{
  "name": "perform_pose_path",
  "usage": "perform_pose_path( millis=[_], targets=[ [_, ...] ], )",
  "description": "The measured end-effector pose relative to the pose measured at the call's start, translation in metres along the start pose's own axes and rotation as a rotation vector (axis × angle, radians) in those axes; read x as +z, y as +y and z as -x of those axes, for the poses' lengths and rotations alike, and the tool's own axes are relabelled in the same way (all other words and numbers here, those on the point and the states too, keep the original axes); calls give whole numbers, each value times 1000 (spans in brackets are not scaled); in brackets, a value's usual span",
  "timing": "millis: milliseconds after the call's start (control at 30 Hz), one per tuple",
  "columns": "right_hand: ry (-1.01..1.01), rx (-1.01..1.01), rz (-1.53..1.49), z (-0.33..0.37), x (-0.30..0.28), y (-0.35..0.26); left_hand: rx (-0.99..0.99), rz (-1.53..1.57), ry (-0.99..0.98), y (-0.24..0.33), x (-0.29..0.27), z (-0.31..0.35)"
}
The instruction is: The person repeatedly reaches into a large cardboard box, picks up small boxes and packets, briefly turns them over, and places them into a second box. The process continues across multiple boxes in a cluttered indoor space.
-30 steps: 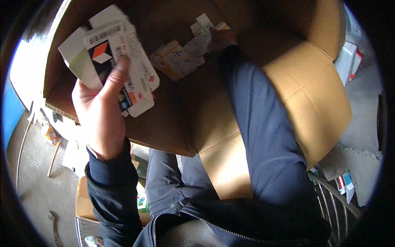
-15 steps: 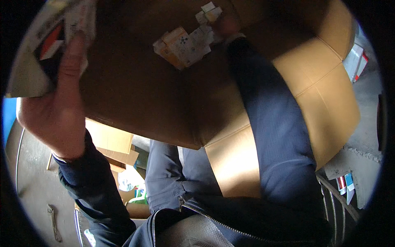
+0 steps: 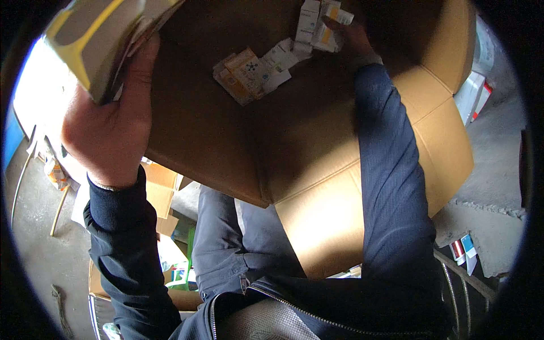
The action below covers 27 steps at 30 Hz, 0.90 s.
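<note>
In front of me stands a large brown cardboard box [image 3: 198, 136], its inside partly in shadow. My left hand [image 3: 110, 127] is raised at its left side, closed around a stack of flattened cartons [image 3: 105, 34] in grey and yellow. My right hand [image 3: 354, 39] reaches into the box with its fingers closed on a small white-and-orange carton [image 3: 327, 35]. Beside that carton lies another white carton [image 3: 306, 22]. More flattened white-and-orange cartons [image 3: 249, 73] lie overlapping at the bottom, left of my right hand.
A lit box flap [image 3: 317, 226] leans toward my legs [image 3: 226, 238]. Low on the left are smaller open boxes [image 3: 161, 184] and a green item [image 3: 184, 266]. A white-and-red package [image 3: 476, 96] lies on the grey floor at right, above a metal rail [image 3: 462, 272].
My left hand has moved slightly right and turned its stack, showing a grey-and-yellow face. My right hand has moved right inside the box and is now on a white-and-orange carton.
</note>
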State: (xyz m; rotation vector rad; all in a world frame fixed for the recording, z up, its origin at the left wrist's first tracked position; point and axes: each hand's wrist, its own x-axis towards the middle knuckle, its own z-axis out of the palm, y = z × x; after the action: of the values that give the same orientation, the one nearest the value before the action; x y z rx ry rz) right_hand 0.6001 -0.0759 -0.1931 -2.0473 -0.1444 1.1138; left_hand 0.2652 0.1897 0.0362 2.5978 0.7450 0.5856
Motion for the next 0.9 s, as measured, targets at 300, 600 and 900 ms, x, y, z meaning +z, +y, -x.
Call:
perform_pose_path(
  millis=[300,600,900],
  targets=[
    [-312,-59,-607,69,40,-70,-63,143,-78,7,10,-21],
    [-340,-311,-283,192,141,-165,-1024,1420,-425,62,14,10],
    [264,-61,499,59,83,-29,-1059,1212,-236,50,-73,75]
  ],
)
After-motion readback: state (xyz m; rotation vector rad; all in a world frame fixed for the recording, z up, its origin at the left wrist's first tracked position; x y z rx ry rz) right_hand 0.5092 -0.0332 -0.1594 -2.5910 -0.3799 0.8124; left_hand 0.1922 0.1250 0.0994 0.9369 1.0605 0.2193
